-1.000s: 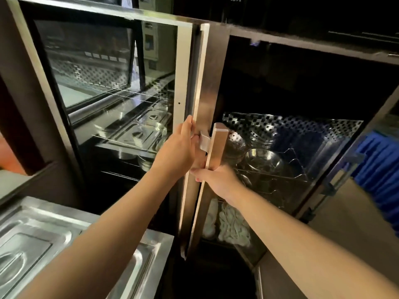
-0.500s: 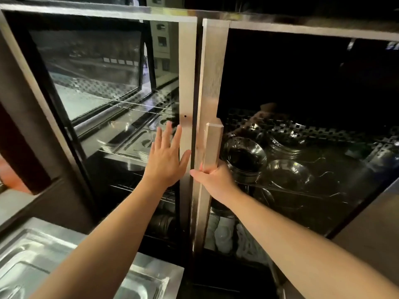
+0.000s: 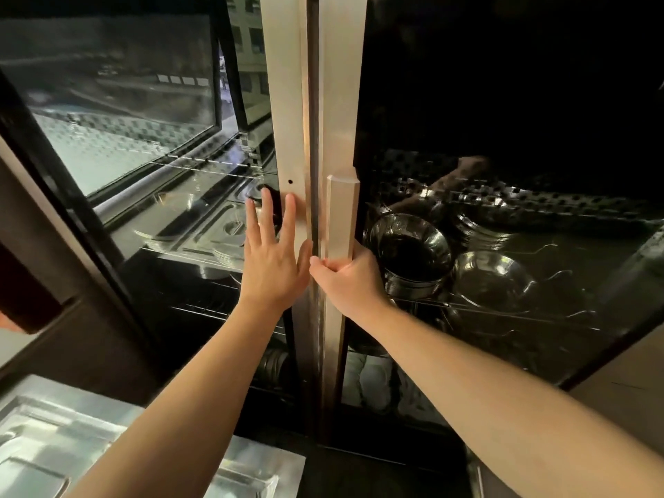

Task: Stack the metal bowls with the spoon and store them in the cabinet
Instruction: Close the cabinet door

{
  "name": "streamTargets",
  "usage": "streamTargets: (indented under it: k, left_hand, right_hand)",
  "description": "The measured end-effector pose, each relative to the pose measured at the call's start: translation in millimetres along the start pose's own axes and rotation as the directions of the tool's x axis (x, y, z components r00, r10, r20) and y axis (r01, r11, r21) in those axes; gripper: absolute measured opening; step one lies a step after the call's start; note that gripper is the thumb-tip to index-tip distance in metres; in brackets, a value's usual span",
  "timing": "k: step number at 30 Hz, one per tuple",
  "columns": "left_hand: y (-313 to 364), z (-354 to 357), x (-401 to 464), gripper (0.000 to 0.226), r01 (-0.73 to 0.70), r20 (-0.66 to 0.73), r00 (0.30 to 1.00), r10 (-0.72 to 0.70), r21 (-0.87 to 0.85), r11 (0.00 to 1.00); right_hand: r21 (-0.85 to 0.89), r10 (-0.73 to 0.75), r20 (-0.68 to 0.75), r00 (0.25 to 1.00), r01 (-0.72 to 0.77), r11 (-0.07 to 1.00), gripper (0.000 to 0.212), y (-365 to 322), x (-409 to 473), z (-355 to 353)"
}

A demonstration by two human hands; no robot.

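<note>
Both glass doors of the cabinet are closed, their steel frames meeting at the middle. My left hand (image 3: 272,258) lies flat with fingers spread against the left door's frame (image 3: 285,113). My right hand (image 3: 346,280) is wrapped around the lower part of the right door's upright steel handle (image 3: 341,217). Behind the right door's dark glass, a stack of metal bowls (image 3: 413,257) stands on a wire shelf (image 3: 560,318), with another metal bowl (image 3: 494,283) to its right. No spoon is visible.
Steel trays and dishes (image 3: 201,224) sit behind the left glass door, which carries bright reflections. White items (image 3: 370,381) lie on the lower right shelf. A steel counter with lidded pans (image 3: 46,440) is at the bottom left.
The right door has swung shut from ajar. My left hand let go near the handle and now lies flat on the left door frame. The view has moved closer to the cabinet.
</note>
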State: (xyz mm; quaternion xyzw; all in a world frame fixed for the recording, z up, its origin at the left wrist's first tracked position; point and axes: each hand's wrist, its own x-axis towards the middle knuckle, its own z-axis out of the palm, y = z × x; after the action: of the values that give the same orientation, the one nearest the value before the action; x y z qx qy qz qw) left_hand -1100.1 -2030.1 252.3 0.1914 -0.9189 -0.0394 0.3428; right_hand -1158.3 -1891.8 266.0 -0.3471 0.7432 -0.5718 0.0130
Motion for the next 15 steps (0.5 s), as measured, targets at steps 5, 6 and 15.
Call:
streamTargets:
  k: [5, 6, 15]
  left_hand:
    - [-2.9, 9.0, 2.0, 0.075, 0.003, -0.058, 0.998, -0.002, 0.02, 1.0]
    - [-2.7, 11.2, 2.6, 0.075, 0.009, -0.069, 0.998, -0.007, 0.027, 1.0]
    - [0.4, 10.6, 4.9, 0.075, 0.024, -0.12, 0.993, -0.014, 0.077, 0.997]
  right_hand:
    - [0.011, -0.058, -0.022, 0.998, 0.058, 0.998, 0.02, 5.9, 8.1, 2.7]
    - [0.009, -0.069, -0.027, 0.997, 0.069, 0.998, 0.022, 6.3, 10.8, 3.1]
    - [-0.046, -0.212, -0.165, 0.963, 0.208, 0.977, 0.04, 14.6, 21.7, 13.5]
